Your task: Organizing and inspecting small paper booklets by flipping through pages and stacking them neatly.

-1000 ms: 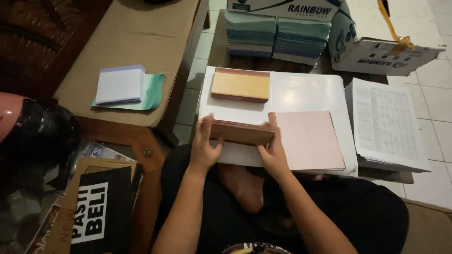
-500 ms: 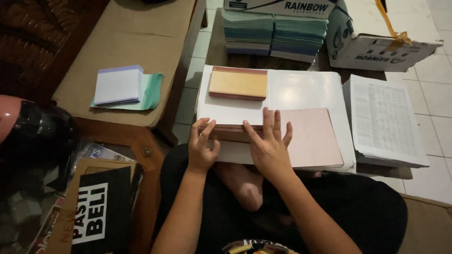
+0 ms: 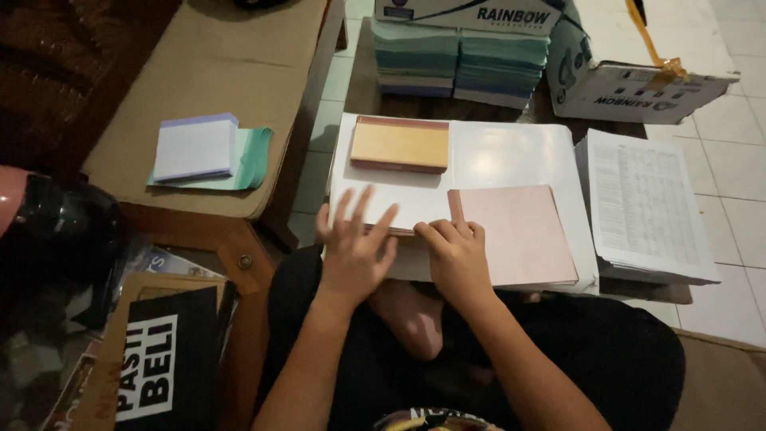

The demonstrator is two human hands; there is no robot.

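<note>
My left hand point(image 3: 355, 249) lies flat with its fingers spread on a small brown-edged paper stack point(image 3: 392, 231) at the near edge of a white board point(image 3: 511, 156). My right hand point(image 3: 456, 257) has its fingers bent over the right end of that stack, fingertips at the seam with a pink paper pile point(image 3: 523, 233); its thumb is hidden. Most of the small stack is covered by both hands. An orange-topped stack point(image 3: 399, 142) lies farther back on the board.
A pile of printed sheets point(image 3: 646, 207) lies at the right. Coloured paper reams point(image 3: 459, 56) and cardboard boxes point(image 3: 638, 88) stand behind. On the brown surface point(image 3: 215, 72) at left lie white point(image 3: 195, 148) and green pads point(image 3: 254, 156). A dark helmet point(image 3: 56, 239) sits near left.
Both hands held the brown stack upright by its ends, then laid it down. The right hand went from spread flat to curled at its right end; the left hand now lies spread on top.
</note>
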